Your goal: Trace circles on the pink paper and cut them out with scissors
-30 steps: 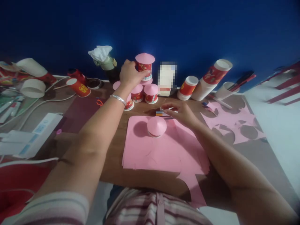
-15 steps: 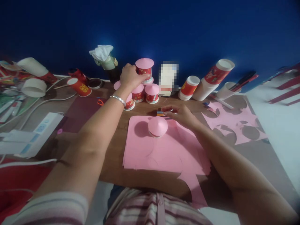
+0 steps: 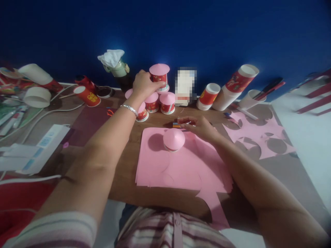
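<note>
At the back of the table my left hand grips a red paper cup topped with a pink paper cone. That cup stands on top of other cone-topped cups, including one at the right and one at the front; my wrist partly hides the group. My right hand rests low over the table, fingers curled round the end of a small orange-and-grey stick, whose kind I cannot make out. Just before it, another cone-topped cup sits on a stack of pink paper.
Stacked paper cups, another cup stack and a white pen cup line the back right. Cut pink scraps lie at the right. Leftward are a white power strip, cables, a tipped red cup and a jar.
</note>
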The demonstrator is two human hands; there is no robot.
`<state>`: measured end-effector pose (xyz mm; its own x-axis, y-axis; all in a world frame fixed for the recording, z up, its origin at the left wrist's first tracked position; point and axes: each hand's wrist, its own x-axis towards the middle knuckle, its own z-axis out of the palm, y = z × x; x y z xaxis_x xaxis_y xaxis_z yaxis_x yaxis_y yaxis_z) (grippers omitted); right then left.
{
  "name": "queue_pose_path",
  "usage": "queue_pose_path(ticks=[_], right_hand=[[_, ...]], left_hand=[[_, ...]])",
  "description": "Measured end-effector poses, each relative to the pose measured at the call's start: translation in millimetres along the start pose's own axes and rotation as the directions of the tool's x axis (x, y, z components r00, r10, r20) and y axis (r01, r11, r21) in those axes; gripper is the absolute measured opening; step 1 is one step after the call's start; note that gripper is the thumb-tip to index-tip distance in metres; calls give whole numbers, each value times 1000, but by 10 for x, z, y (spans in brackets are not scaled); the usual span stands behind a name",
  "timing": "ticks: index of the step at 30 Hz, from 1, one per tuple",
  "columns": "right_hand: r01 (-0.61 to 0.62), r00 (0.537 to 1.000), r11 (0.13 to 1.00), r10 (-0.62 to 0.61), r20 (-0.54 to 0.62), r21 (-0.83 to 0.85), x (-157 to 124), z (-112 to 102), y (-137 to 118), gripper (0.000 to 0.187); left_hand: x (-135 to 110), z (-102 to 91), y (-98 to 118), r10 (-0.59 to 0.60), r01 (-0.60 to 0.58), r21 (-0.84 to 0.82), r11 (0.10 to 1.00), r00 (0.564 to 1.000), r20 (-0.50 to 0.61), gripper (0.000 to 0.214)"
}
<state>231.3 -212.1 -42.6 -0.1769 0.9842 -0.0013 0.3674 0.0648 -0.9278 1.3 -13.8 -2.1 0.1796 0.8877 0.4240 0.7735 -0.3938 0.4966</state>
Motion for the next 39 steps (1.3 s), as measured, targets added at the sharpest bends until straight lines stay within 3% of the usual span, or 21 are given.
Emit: queue_pose_path(ticks=[5,8,11,13,15,17,20,21,27,33,39], right_hand=[[27,1000,999,-27,-4,-17,-5,-11,-7,32],[75,997,993,-77,-23,-87,-14,-36,-43,25],[122,990,967,-136,-47,-225,-71,-86,-98,25],[140,983,927,-172,-63,-349,-153,-129,-133,28],[150,982,871,-186,-33,-467,-267,-161,-158,32],[158,985,818,-166,37,-553,-395,-164,-167,40],[194,981,768,-169,100,-610,-563,-88,-138,48],[208,978,758,-180,109,-618,-603,-44,-118,48],[204,978,735,-176,108,-646,-660,235,-4,28],[149,989,746,-123,85,-649,-555,332,-56,8],[90,996,804,-82,40,-588,-348,377,-217,31]], left_hand=[[-19,-92,50,-132,129,43,991,990,56,49],[-139,-239,42,-113,114,80,990,994,-15,37],[-496,-478,58,3,0,19,1000,991,-131,29],[-871,-644,94,89,-87,16,996,988,-127,28],[-1294,-759,132,135,-135,-5,991,990,-40,29],[-1687,-792,157,135,-126,-70,990,982,133,34],[-2092,-716,196,107,-67,-119,991,925,364,53],[-2166,-676,221,108,-63,-127,990,913,394,59],[-2240,-452,444,-10,37,-43,998,858,514,69],[-2248,-300,472,2,61,-133,989,903,430,60],[-2018,-326,283,-54,66,-49,997,975,214,57]])
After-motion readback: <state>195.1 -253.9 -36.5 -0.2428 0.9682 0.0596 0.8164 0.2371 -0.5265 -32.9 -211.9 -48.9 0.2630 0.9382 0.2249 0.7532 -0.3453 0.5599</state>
